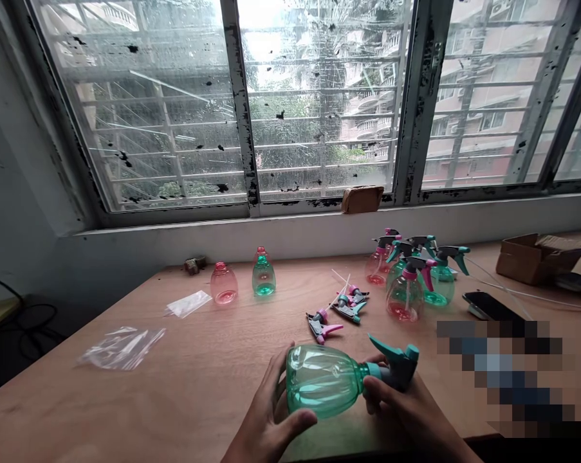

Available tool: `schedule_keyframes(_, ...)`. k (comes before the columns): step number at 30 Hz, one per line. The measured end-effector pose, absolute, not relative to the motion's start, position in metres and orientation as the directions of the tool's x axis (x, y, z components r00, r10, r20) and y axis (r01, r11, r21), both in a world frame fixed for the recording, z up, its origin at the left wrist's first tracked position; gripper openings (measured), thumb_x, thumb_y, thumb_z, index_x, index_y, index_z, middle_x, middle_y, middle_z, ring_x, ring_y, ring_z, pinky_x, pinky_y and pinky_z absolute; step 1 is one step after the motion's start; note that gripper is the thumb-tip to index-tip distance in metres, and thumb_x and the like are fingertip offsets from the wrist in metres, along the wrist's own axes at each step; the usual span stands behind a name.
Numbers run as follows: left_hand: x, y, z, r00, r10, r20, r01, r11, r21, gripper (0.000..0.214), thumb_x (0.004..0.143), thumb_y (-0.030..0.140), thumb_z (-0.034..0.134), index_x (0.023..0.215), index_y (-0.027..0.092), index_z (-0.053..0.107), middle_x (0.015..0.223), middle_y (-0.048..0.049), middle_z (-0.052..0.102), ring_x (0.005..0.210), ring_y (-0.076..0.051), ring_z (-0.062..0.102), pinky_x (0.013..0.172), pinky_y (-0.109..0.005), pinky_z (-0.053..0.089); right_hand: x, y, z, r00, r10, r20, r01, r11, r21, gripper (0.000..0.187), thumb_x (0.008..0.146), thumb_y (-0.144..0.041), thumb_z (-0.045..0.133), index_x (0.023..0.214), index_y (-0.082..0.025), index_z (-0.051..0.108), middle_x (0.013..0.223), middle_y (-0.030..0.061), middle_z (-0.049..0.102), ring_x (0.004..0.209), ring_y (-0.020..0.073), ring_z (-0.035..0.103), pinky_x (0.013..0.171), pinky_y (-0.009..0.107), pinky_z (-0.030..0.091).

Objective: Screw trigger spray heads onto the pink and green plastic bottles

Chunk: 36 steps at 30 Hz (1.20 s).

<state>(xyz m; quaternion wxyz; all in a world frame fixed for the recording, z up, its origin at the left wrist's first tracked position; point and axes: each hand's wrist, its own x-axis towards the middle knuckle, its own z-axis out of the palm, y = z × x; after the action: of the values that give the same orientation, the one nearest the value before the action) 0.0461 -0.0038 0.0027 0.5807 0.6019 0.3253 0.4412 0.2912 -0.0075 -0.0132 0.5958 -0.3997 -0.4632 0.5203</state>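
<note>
A green spray bottle (322, 379) lies sideways in the air between my hands, its teal and grey trigger head (400, 363) pointing right. My left hand (275, 411) is wrapped round the base end of the bottle. At the neck, my right hand (391, 399) grips around the collar just under the trigger head. Beyond them on the table lie loose trigger heads, one with a pink lever (323, 326) and one with a teal lever (350, 310). Farther back stand headless bottles, a pink one (223, 284) and a green one (264, 278), with another pink one behind.
Several bottles with heads fitted, including a pink one (405, 296), stand at the back right. Beside them are a phone (495, 308) and an open cardboard box (524, 258). Plastic bags (123, 347) lie on the left of the wooden table (174, 405). A window (319, 96) rises behind.
</note>
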Motion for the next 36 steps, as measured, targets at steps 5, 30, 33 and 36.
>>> schedule_keyframes(5, 0.048, -0.006, 0.007, 0.383, 0.903, 0.195, -0.024, -0.202, 0.979, 0.094, 0.078, 0.04, 0.08, 0.154, 0.03, 0.024, 0.16, -0.0098, 0.038, 0.146, -0.033, 0.036, 0.121, -0.046, 0.029, 0.292, -0.007, -0.011, 0.048, 0.989, 0.139, -0.244, 0.146, -0.959, 0.041, 0.072, -0.05, 0.082, 0.089, -0.017, 0.063, 0.053, -0.0024, 0.066, 0.047, 0.0174, 0.061, 0.043, 0.025, 0.044)
schedule_keyframes(30, 0.043, -0.006, 0.012, 0.353, 0.926, 0.135, 0.086, -0.176, 0.981, 0.079, 0.088, 0.054, 0.063, 0.153, 0.022, 0.032, 0.16, -0.0095, 0.038, 0.149, -0.032, 0.03, 0.123, -0.042, 0.025, 0.292, -0.007, -0.015, 0.018, 0.991, 0.136, -0.275, 0.136, -0.952, 0.041, 0.074, -0.047, 0.082, 0.09, -0.016, 0.062, 0.053, -0.0015, 0.068, 0.047, 0.0153, 0.061, 0.044, 0.025, 0.044)
schedule_keyframes(33, 0.045, -0.008, 0.014, 0.39, 0.91, 0.142, 0.046, -0.173, 0.984, 0.085, 0.087, 0.051, 0.066, 0.155, 0.027, 0.023, 0.16, -0.0087, 0.039, 0.146, -0.031, 0.035, 0.121, -0.044, 0.028, 0.292, -0.007, -0.013, 0.047, 0.988, 0.145, -0.279, 0.153, -0.948, 0.041, 0.074, -0.048, 0.082, 0.091, -0.017, 0.06, 0.053, -0.0025, 0.067, 0.048, 0.0162, 0.062, 0.044, 0.025, 0.044)
schedule_keyframes(36, 0.045, -0.009, 0.015, 0.378, 0.917, 0.132, 0.106, -0.184, 0.977, 0.084, 0.088, 0.051, 0.065, 0.156, 0.027, 0.021, 0.163, -0.0069, 0.032, 0.151, -0.03, 0.023, 0.124, -0.046, 0.018, 0.292, -0.007, -0.012, 0.048, 0.987, 0.151, -0.264, 0.159, -0.951, 0.042, 0.074, -0.049, 0.081, 0.091, -0.016, 0.06, 0.053, -0.0023, 0.067, 0.048, 0.0169, 0.061, 0.044, 0.026, 0.046)
